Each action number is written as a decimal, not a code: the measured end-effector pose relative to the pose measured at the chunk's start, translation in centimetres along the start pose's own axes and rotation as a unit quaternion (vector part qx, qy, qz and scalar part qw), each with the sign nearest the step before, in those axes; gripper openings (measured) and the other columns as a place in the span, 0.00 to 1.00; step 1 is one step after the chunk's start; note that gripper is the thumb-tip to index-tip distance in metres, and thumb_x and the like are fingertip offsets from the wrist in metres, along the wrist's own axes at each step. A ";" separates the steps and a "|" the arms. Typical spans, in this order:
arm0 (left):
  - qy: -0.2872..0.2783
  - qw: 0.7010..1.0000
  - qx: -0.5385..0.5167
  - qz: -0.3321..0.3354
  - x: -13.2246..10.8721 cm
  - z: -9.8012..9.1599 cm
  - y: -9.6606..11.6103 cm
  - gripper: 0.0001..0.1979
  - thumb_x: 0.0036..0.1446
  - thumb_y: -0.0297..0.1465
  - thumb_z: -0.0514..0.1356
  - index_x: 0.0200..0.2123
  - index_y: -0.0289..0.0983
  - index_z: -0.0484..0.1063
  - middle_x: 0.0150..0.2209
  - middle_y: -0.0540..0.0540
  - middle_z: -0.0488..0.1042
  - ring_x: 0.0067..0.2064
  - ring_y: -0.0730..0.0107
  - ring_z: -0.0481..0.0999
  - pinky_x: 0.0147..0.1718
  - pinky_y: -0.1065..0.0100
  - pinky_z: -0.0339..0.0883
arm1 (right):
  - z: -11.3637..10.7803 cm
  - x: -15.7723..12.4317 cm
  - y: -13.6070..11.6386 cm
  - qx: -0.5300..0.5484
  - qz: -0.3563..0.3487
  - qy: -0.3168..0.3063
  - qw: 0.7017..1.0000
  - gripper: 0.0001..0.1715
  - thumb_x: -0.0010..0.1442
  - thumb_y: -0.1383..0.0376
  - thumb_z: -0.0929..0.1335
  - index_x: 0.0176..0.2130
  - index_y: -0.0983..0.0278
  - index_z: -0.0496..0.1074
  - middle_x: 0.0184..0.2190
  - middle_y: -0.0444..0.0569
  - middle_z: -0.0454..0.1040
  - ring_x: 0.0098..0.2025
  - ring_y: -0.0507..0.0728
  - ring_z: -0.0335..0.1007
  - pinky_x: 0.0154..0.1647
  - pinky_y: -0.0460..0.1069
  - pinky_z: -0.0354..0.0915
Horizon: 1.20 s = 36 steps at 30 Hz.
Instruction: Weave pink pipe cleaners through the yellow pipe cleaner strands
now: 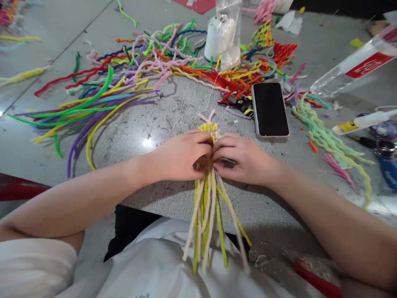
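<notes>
A woven piece of yellow and pale pink pipe cleaners (207,127) lies at the table's near edge, its checked end showing beyond my fingers. Loose yellow and cream strands (207,211) hang from it toward my lap. My left hand (189,154) is closed on the left of the weave, fingers curled inward. From the right, my right hand (240,157) pinches the same piece, its fingertips meeting those of the left. The exact strands between the fingertips are hidden. A thin white thread (186,118) curves over the table just past the weave.
A phone (271,109) lies right of my hands, with black-handled pliers (237,102) beside it. Heaped pipe cleaners (161,58) spread across the back. Behind them stand a white thread spool (213,39) and a plastic bag (231,37). A clear bottle (350,68) is at right.
</notes>
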<state>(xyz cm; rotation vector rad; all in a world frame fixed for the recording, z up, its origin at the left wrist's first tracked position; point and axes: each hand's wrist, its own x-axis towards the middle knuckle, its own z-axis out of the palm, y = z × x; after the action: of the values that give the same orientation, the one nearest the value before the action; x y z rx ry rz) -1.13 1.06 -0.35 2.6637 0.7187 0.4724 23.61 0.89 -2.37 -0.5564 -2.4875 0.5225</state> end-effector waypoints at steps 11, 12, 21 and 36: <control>-0.051 0.992 -0.095 0.063 -0.3 -1.9 -1.6 0.04 0.65 0.30 0.66 0.39 0.41 0.83 0.50 0.40 0.83 0.54 0.54 0.83 0.61 0.54 0.75 | 0.1 0.7 -0.7 -0.009 0.057 -0.067 0.996 0.11 0.69 0.66 0.72 0.34 0.54 0.79 0.36 0.51 0.81 0.42 0.64 0.77 0.47 0.62 0.76; -0.049 0.992 -0.094 0.062 -0.4 -1.8 -1.6 0.03 0.65 0.30 0.67 0.40 0.41 0.83 0.50 0.40 0.82 0.55 0.54 0.82 0.62 0.54 0.75 | 0.1 0.8 -0.7 -0.015 0.056 -0.074 0.996 0.12 0.69 0.66 0.71 0.33 0.54 0.78 0.35 0.51 0.80 0.41 0.64 0.77 0.46 0.62 0.76; -0.050 0.996 -0.054 0.044 -0.2 -1.1 -1.4 0.05 0.56 0.29 0.69 0.38 0.40 0.79 0.46 0.40 0.80 0.50 0.51 0.81 0.56 0.52 0.75 | 0.0 1.0 -1.1 -0.006 0.052 -0.078 0.996 0.15 0.71 0.66 0.71 0.30 0.56 0.76 0.34 0.52 0.78 0.44 0.65 0.76 0.51 0.63 0.76; -0.055 0.998 -0.024 0.032 -0.4 -2.4 -2.9 0.08 0.65 0.35 0.68 0.45 0.40 0.81 0.57 0.39 0.82 0.58 0.52 0.82 0.63 0.55 0.73 | 0.9 1.4 -1.3 -0.075 -0.013 -0.052 0.996 0.16 0.72 0.71 0.69 0.31 0.62 0.77 0.31 0.51 0.73 0.38 0.61 0.69 0.43 0.58 0.71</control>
<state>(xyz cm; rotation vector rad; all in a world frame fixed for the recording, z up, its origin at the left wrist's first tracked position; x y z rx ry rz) -3.64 3.78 0.56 2.6497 0.5844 0.3520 21.61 0.26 -1.90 -0.5670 -2.6446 0.3639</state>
